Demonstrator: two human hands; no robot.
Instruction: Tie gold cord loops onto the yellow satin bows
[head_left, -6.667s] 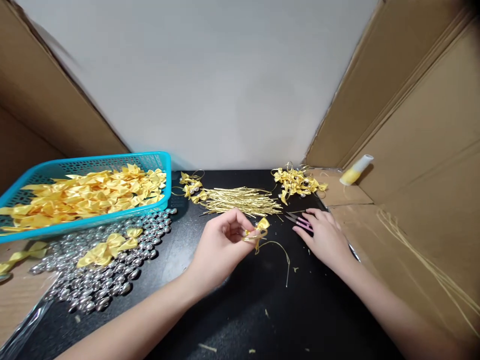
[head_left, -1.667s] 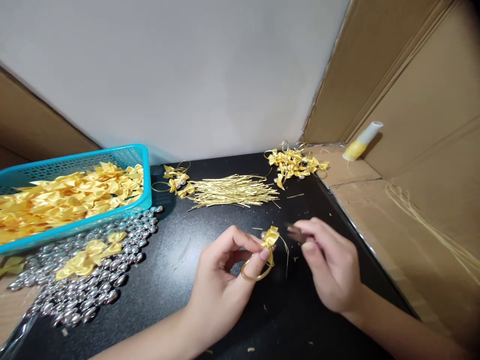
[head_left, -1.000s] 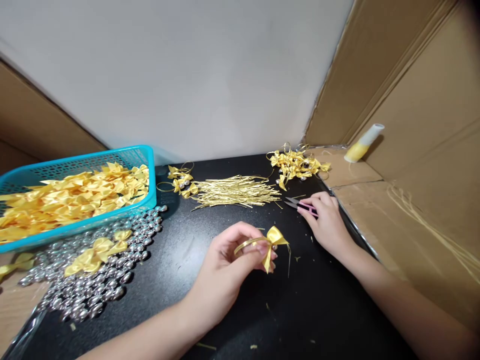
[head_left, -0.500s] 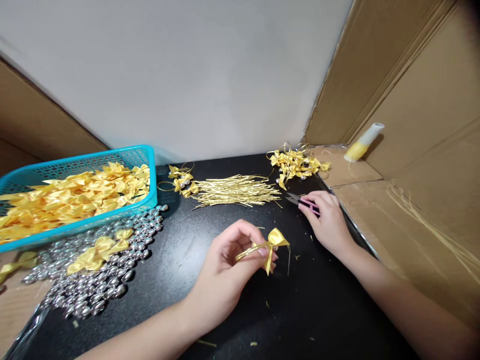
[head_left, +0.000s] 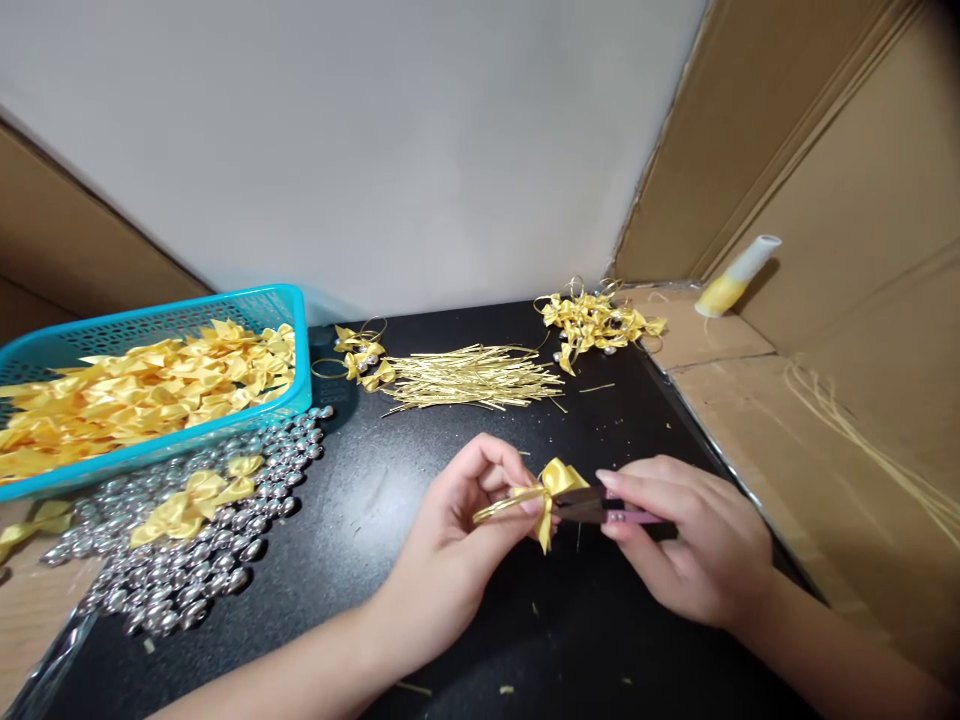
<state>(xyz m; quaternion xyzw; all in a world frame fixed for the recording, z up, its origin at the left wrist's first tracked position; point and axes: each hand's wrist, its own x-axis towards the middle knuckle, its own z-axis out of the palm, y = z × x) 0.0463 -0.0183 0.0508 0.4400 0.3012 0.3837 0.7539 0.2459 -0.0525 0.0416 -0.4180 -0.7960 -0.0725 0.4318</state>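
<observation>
Between thumb and fingers, my left hand (head_left: 480, 520) pinches a yellow satin ribbon bow (head_left: 559, 480) with a loop of gold cord (head_left: 501, 508) running back over the fingers. My right hand (head_left: 690, 530) grips a pair of small thread snips (head_left: 589, 505) with dark blades and a pinkish-purple handle. The blades point left and reach the bow's right side; whether they touch it or have thread between them I cannot tell. A bundle of cut gold cords (head_left: 472, 378) lies on the black table (head_left: 420, 640) beyond my hands.
A blue basket (head_left: 306, 370) full of yellow bows stands at the left. Silver beads (head_left: 195, 585) spread in front of it, with a few loose bows on top. Finished-looking bows with loops (head_left: 596, 325) are heaped at the back right. A white-and-yellow cone (head_left: 739, 275) stands on cardboard.
My right hand has lifted the snips from the table near the cords and brought them left and nearer, up to the bow. My left hand has stayed nearly still with the bow.
</observation>
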